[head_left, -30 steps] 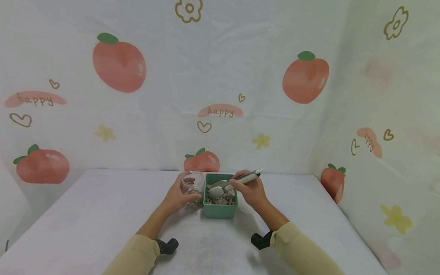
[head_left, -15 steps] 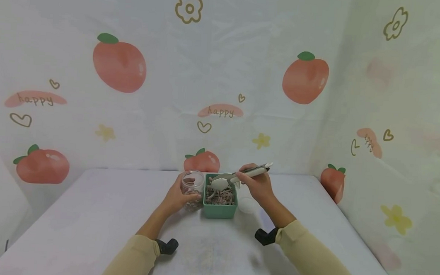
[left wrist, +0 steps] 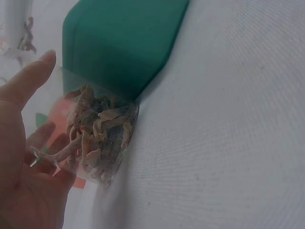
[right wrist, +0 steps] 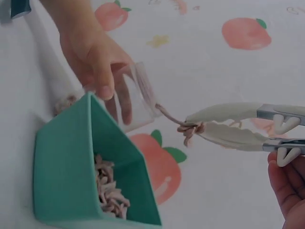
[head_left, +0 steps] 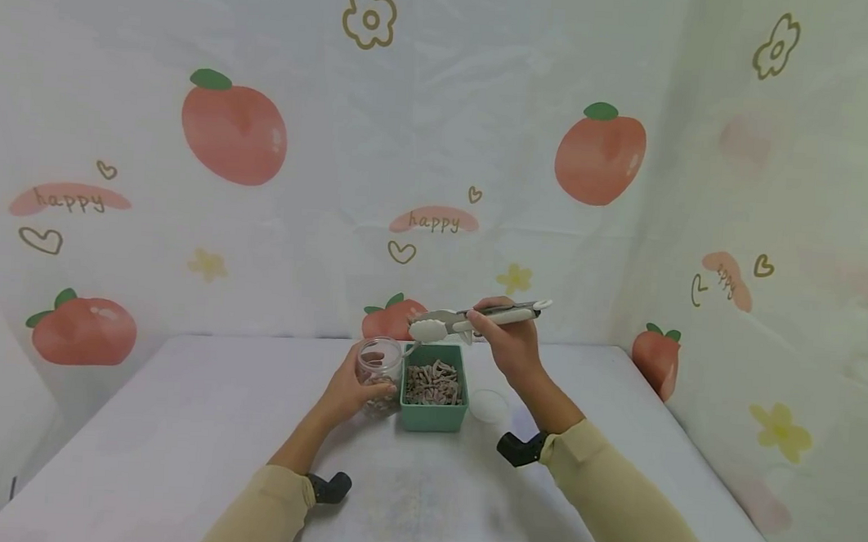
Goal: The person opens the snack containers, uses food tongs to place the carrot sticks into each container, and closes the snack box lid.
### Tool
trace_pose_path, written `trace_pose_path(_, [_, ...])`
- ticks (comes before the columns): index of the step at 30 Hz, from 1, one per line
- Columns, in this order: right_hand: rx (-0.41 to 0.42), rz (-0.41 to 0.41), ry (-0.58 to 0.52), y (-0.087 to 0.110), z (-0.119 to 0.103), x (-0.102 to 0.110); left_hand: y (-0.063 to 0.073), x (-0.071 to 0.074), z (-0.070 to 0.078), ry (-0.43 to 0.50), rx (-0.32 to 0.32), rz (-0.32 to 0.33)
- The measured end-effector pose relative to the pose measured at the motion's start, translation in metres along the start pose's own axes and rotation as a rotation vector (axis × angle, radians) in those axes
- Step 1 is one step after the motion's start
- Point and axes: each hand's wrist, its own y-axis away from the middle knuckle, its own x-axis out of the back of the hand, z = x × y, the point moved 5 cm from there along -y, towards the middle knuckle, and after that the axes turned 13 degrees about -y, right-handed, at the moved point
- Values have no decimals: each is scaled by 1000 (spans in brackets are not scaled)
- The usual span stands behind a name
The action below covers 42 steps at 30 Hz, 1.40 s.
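My left hand (head_left: 344, 391) grips a clear jar (right wrist: 135, 102) from its left side, thumb in front and fingers behind. Greyish-brown dried strips (left wrist: 97, 131) fill the jar's lower part. Touching or very near the jar on its right is a green rectangular box (head_left: 432, 419), which holds more such strips (head_left: 435, 384). Above the box, my right hand (head_left: 514, 345) holds white-tipped tongs (head_left: 428, 330) by the handles. A small bunch of strips (right wrist: 189, 130) is pinched between the tong tips, and one long strip sticks out close to the jar's mouth.
A clear round disc (head_left: 489, 406), perhaps a lid, lies to the right of the box on the white tabletop (head_left: 211, 439). Behind the table hangs a white cloth (head_left: 441, 140) printed with peaches. Another cloth wall stands on the right.
The tongs have risen out of the box with strips in their tips, and my right hand has gone up with them. My left hand and the jar have stayed put.
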Motion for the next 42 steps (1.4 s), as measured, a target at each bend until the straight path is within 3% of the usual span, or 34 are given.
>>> trace_pose_path(7, [7,-1,-94,0,-18,-14,0,-1,-1,-2,-5,-1])
trace_pose_path(16, [44,-1,-97,-1,-37,-22,1,-1,1,-18,17,4])
trace_pose_path(25, [27,-37,-117,4,-29,-35,2,-1,-1,-28,39,2])
trace_pose_path(32, [-38,-104,-93,13,-20,-47,4,-1,-3,-44,64,4])
trace_pose_path(42, [-111,-106,-101,17,-11,-47,0,1,-3,-77,78,4])
